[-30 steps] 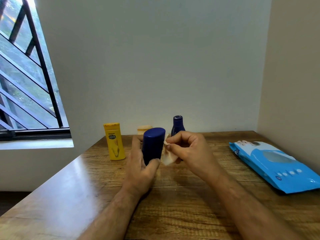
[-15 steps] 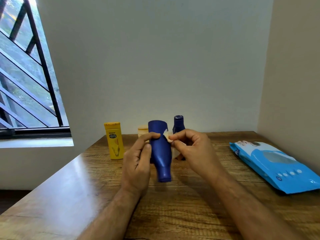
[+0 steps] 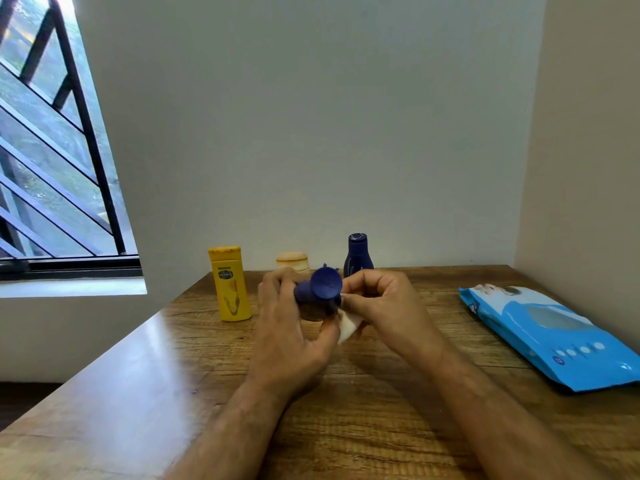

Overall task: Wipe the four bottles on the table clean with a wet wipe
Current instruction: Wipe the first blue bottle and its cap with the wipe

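My left hand (image 3: pixel 287 327) grips a dark blue bottle (image 3: pixel 320 291) above the wooden table (image 3: pixel 346 410), tipped so one round end faces me. My right hand (image 3: pixel 384 306) pinches a folded white wet wipe (image 3: pixel 348 325) against the bottle's right side. Behind the hands stand a yellow bottle (image 3: pixel 229 284), a cream-capped bottle (image 3: pixel 292 261) that is mostly hidden, and a second dark blue bottle (image 3: pixel 357 252).
A blue pack of wet wipes (image 3: pixel 554 337) lies on the right of the table near the side wall. A barred window (image 3: pixel 52 150) is at the left. The back wall stands just behind the bottles.
The held blue bottle has turned from hanging with its narrow end down to pointing one round end at me. The wipe and my right hand have shifted lower on it.
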Demonstrator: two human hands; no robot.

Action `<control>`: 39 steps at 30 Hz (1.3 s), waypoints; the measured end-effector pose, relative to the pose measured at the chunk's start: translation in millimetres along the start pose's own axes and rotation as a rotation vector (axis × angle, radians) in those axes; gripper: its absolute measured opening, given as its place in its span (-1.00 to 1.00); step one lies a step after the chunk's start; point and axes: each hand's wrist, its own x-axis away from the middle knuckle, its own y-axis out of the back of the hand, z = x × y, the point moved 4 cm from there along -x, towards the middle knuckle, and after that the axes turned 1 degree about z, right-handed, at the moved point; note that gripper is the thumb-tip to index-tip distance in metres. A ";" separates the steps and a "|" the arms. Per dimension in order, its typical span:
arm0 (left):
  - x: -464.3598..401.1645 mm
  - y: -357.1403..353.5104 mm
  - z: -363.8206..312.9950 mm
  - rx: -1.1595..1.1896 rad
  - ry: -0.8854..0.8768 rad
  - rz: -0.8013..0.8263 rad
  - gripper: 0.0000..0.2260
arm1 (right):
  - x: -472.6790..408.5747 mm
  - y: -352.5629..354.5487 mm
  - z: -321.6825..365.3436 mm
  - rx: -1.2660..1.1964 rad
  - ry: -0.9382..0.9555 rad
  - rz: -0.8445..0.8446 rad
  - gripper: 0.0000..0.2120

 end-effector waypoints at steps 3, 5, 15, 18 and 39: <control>2.2 -1.4 1.5 0.042 0.059 0.073 -0.55 | -0.7 1.9 1.7 -0.108 -0.003 0.044 -0.93; 3.9 -2.3 3.4 0.026 0.086 0.091 -0.52 | -1.2 3.9 2.6 -0.223 -0.007 0.054 -0.90; 7.0 -32.9 -5.7 0.061 0.288 0.301 -0.41 | -5.7 23.0 -1.9 -0.320 -0.042 -0.110 -0.88; 9.2 -50.0 -10.4 0.019 0.296 0.402 -0.41 | -7.8 33.1 -2.4 -0.346 -0.050 -0.189 -0.88; -2.8 -139.4 -61.2 -0.125 0.545 0.280 -0.45 | 2.8 123.5 -39.8 -0.208 -0.172 -0.896 -0.92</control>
